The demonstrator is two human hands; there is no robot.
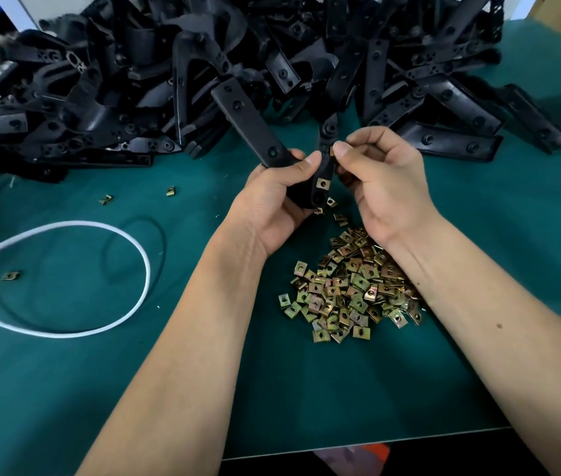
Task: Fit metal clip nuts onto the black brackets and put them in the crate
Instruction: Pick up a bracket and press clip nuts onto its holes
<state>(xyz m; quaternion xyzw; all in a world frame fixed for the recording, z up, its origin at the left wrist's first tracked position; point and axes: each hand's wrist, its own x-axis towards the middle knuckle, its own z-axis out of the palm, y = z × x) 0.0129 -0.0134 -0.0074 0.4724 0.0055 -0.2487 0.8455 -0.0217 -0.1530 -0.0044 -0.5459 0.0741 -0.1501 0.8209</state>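
The left hand [272, 197] grips a black bracket [255, 128] above the desk [444, 372]. The right hand [382, 187] pinches a clip nut [332, 151] against it. More clip nuts [351, 286] lie piled under the wrists; a heap of brackets [134, 97] sits beyond the hands.

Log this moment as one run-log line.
left hand: grips bracket | right hand: pinches clip nut at bracket | crate: unseen

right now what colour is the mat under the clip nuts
Dark green mat, clearest in the head view.
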